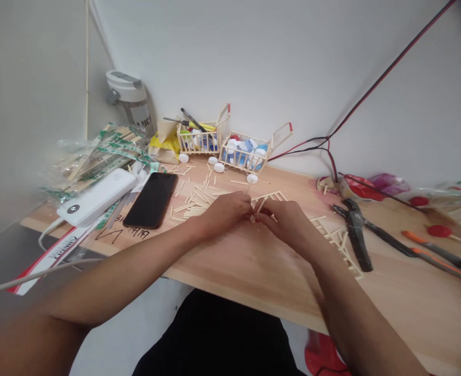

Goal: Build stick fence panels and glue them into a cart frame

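Pale wooden table point(254, 271) against plain white walls point(293, 62)

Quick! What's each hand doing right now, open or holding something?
Left hand: closed, fingers pinching the wooden sticks where both hands meet.
Right hand: closed, fingers pinching the same wooden sticks.

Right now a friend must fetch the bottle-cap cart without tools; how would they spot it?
At the back of the wooden table, against the white wall, stand two small stick carts. It is the right cart, filled with blue and white caps; the left cart has tools sticking out.
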